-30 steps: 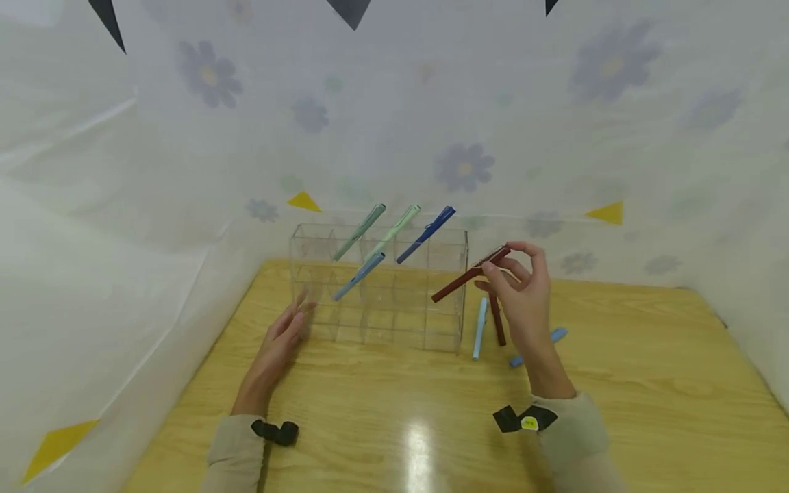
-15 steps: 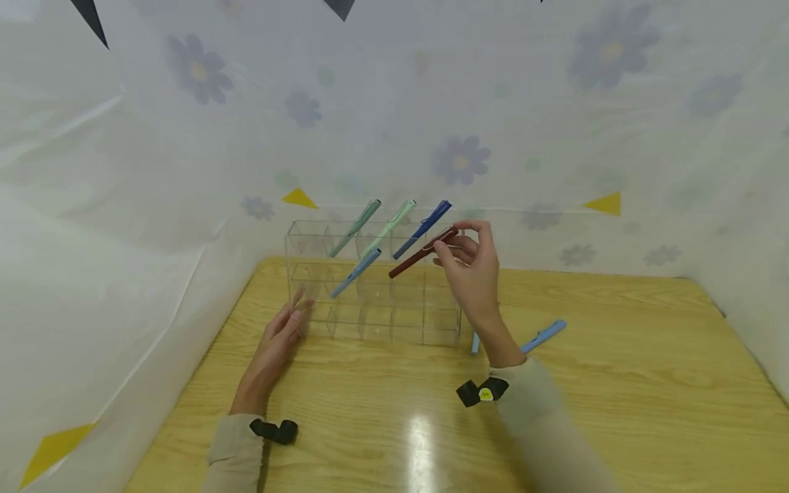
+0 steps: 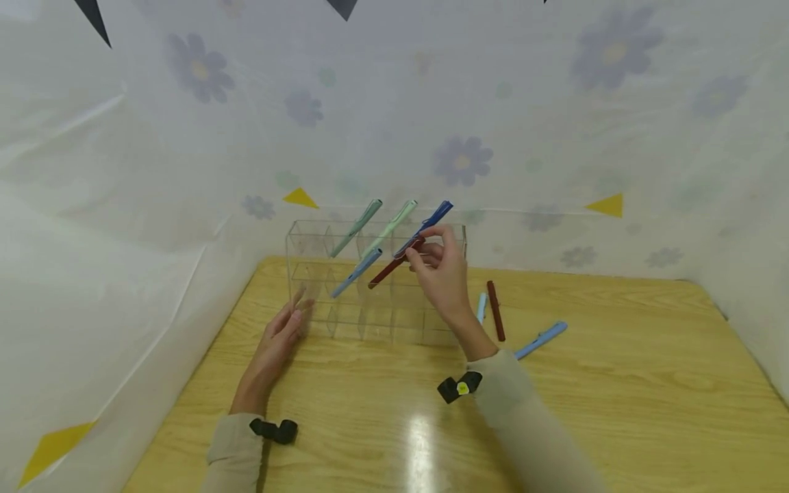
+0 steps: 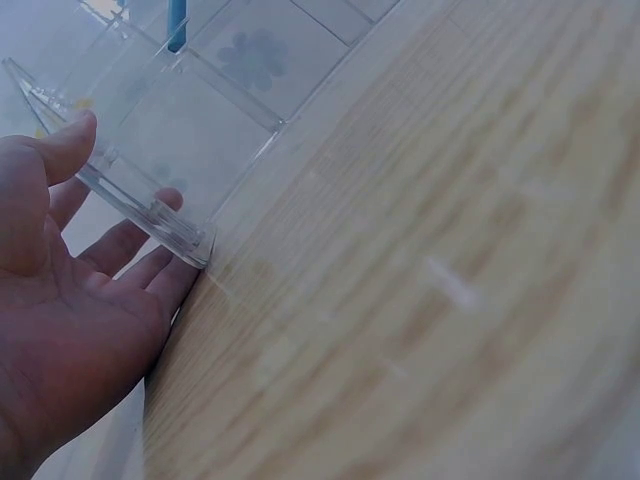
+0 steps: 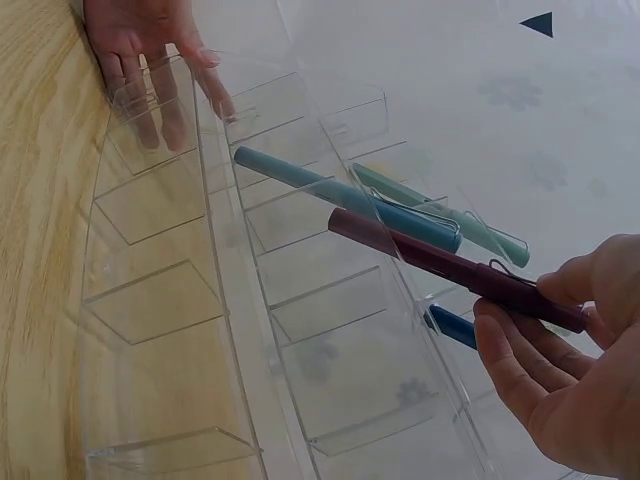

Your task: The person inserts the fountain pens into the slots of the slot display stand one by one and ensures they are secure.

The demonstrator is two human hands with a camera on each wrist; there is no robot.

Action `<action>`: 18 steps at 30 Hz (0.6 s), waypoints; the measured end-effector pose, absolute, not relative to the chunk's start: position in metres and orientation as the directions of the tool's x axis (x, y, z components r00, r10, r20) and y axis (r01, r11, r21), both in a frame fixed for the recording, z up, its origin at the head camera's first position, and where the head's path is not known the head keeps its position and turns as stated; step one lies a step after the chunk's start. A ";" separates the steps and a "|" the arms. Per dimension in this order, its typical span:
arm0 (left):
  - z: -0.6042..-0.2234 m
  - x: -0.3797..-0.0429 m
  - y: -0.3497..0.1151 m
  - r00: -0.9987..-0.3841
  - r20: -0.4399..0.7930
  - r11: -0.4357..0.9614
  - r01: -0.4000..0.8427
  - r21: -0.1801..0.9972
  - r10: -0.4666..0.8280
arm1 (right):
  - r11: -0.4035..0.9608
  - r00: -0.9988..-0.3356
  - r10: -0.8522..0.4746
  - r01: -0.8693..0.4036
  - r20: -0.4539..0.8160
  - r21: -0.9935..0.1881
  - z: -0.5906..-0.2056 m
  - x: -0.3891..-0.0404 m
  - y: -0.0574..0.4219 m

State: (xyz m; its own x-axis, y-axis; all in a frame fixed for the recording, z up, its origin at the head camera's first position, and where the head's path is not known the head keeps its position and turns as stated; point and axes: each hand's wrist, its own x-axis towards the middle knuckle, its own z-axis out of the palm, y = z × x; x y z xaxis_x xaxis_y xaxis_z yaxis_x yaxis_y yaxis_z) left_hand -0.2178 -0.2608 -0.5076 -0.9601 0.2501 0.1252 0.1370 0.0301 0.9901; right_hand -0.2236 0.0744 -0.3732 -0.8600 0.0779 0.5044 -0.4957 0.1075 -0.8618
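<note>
Over at the left end of a clear acrylic organizer [image 3: 377, 333], the left hand [image 3: 277, 346] rests against it, fingers pretty loose and thumb apart. Next, a dusty-green pen [image 3: 356, 229], light-blue pen [image 3: 357, 272] and mint pen [image 3: 394, 222] lean in it. Then there's a maroon pen [image 3: 385, 274] slanting at the organizer's middle, pinched by the right hand [image 3: 445, 277], with a navy pen [image 3: 436, 214] behind. Off to the right, a pale-blue pen [image 3: 482, 308], another maroon pen [image 3: 496, 311] and a blue pen [image 3: 542, 339] just lie on the wood table [image 3: 647, 383].

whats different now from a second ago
The right hand carried a dark red pen leftward, from the right end of the clear rack to in front of its middle. The grip was kept. The left hand stayed at the rack's left end; the rack's light blue pen, two green pens and dark blue pen stayed put.
</note>
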 end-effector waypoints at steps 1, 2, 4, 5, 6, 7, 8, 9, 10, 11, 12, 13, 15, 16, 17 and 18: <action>-0.507 -0.218 -0.261 -0.960 0.126 0.029 0.137 0.990 0.251 | 0.108 -0.861 0.079 -0.494 0.503 -0.863 -0.377 -0.227 0.073; -0.507 -0.218 -0.260 -0.959 0.126 0.029 0.138 0.990 0.253 | 0.114 -0.861 0.081 -0.492 0.501 -0.863 -0.382 -0.230 0.072; -0.508 -0.218 -0.260 -0.959 0.126 0.031 0.138 0.990 0.254 | 0.135 -0.862 0.081 -0.488 0.500 -0.862 -0.388 -0.232 0.071; -0.508 -0.218 -0.259 -0.959 0.126 0.032 0.139 0.990 0.254 | 0.148 -0.862 0.078 -0.487 0.501 -0.861 -0.390 -0.233 0.070; -0.508 -0.218 -0.259 -0.959 0.127 0.034 0.139 0.990 0.252 | 0.158 -0.862 0.073 -0.487 0.502 -0.859 -0.392 -0.233 0.069; -0.508 -0.218 -0.258 -0.960 0.127 0.036 0.140 0.989 0.251 | 0.168 -0.861 0.067 -0.488 0.503 -0.857 -0.393 -0.233 0.068; -0.508 -0.218 -0.258 -0.960 0.124 0.039 0.138 0.990 0.249 | 0.171 -0.860 0.059 -0.491 0.507 -0.854 -0.396 -0.234 0.068; -0.508 -0.218 -0.258 -0.961 0.123 0.042 0.138 0.990 0.249 | 0.170 -0.859 0.054 -0.494 0.509 -0.853 -0.397 -0.234 0.067; -0.508 -0.218 -0.257 -0.961 0.123 0.042 0.137 0.990 0.249 | 0.169 -0.857 0.049 -0.499 0.512 -0.850 -0.398 -0.234 0.067; -0.509 -0.218 -0.257 -0.961 0.122 0.044 0.137 0.990 0.249 | 0.171 -0.856 0.046 -0.501 0.515 -0.849 -0.399 -0.234 0.066; -0.509 -0.218 -0.256 -0.960 0.127 0.045 0.142 0.989 0.250 | 0.175 -0.856 0.043 -0.501 0.515 -0.848 -0.400 -0.235 0.066; -0.509 -0.218 -0.256 -0.960 0.127 0.042 0.142 0.989 0.251 | 0.180 -0.856 0.040 -0.502 0.516 -0.846 -0.400 -0.235 0.066; -0.510 -0.219 -0.256 -0.959 0.133 0.041 0.148 0.988 0.251 | 0.202 -0.854 0.032 -0.503 0.519 -0.840 -0.401 -0.236 0.066; -0.510 -0.219 -0.256 -0.958 0.137 0.036 0.151 0.988 0.251 | 0.218 -0.855 0.028 -0.501 0.519 -0.838 -0.401 -0.236 0.065; -0.510 -0.219 -0.256 -0.957 0.141 0.031 0.153 0.988 0.253 | 0.237 -0.856 0.026 -0.496 0.516 -0.835 -0.402 -0.236 0.065; -0.511 -0.219 -0.256 -0.956 0.145 0.026 0.156 0.987 0.254 | 0.262 -0.858 0.025 -0.490 0.514 -0.831 -0.402 -0.236 0.065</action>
State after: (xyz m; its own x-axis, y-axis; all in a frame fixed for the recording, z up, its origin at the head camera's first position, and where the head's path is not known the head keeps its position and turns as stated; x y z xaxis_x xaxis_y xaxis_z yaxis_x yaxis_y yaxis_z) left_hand -0.2195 -0.2558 -0.5108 -0.9564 0.2539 0.1445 0.1562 0.0263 0.9874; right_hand -0.2359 0.0653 -0.4021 -0.8576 0.0251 0.5137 -0.4903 0.2615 -0.8314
